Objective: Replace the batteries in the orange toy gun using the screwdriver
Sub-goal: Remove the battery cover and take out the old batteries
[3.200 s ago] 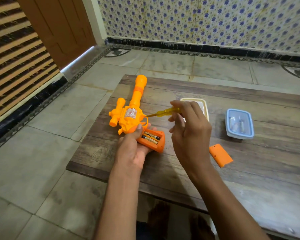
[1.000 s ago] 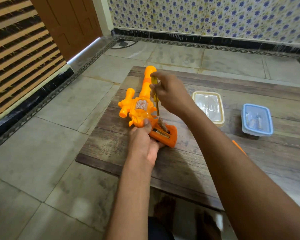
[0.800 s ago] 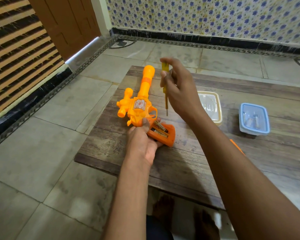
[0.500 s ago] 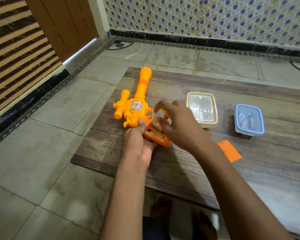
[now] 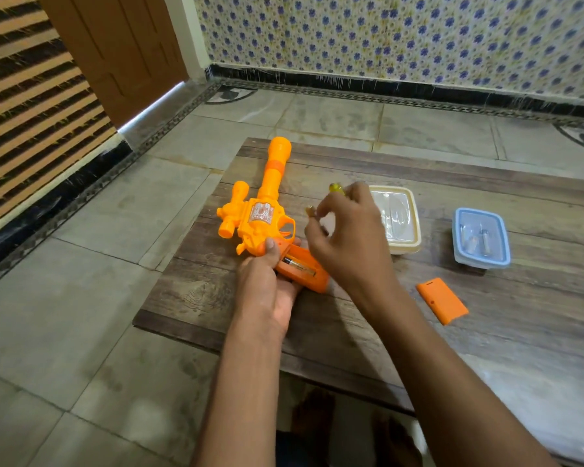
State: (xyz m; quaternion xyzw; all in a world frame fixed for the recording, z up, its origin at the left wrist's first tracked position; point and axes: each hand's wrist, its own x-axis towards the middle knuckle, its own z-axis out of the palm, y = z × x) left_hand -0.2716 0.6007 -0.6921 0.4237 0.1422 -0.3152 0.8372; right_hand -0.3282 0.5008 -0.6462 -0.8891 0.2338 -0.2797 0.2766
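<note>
The orange toy gun (image 5: 262,214) lies on the low wooden table (image 5: 520,315) with its barrel pointing away. My left hand (image 5: 267,284) grips the handle from below, thumb on the body. The battery compartment in the handle is open, and one battery (image 5: 299,266) lies inside. My right hand (image 5: 348,241) hovers just above the handle and pinches a small battery (image 5: 309,210) at its fingertips. The yellow end of the screwdriver (image 5: 336,187) sticks out from the same hand. The orange battery cover (image 5: 441,299) lies loose on the table to the right.
A cream lidded container (image 5: 417,230) sits behind my right hand. A blue-rimmed clear container (image 5: 457,237) with small parts inside stands further right. The table's left and near edges drop to a tiled floor. A wooden door and patterned wall stand beyond.
My right hand pried in the compartment with the screwdriver, lifted it, reached back to the handle, and has now risen with a battery at its fingertips. The left hand kept its grip on the gun.
</note>
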